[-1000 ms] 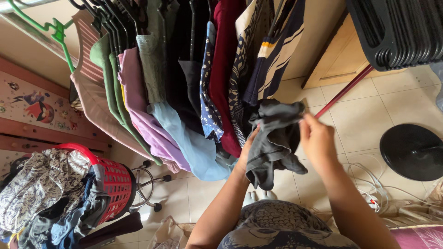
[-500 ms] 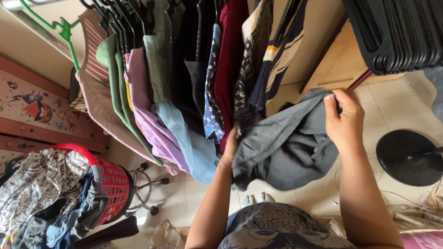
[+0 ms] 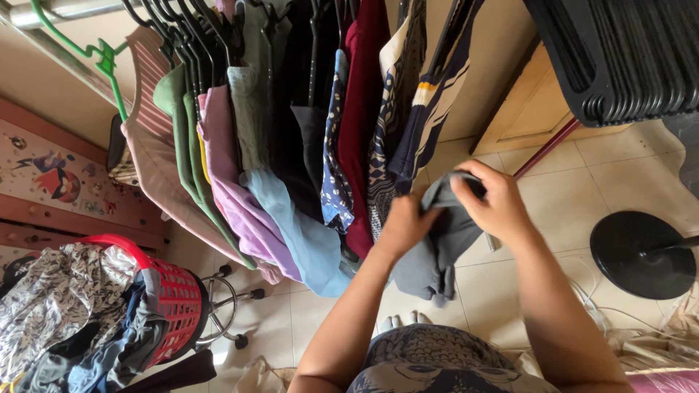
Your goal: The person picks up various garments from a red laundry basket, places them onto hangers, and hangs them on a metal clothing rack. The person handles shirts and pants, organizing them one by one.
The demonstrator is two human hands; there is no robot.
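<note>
A grey garment (image 3: 437, 240) is gripped at its upper edge by both the left hand (image 3: 404, 225) and the right hand (image 3: 495, 204), in front of the hanging clothes (image 3: 291, 145). Half a second ago it was spread wide; now it has been gathered, the hands brought close together and the cloth hanging bunched above the tiled floor (image 3: 582, 182).

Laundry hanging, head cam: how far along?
Done: a row of garments already hangs on the rail. In hand: left hand and right hand both grip a grey garment, which is bunched and not on a hanger. Left: the red basket is piled with clothes, and a stack of black hangers sits unused at the upper right.
</note>
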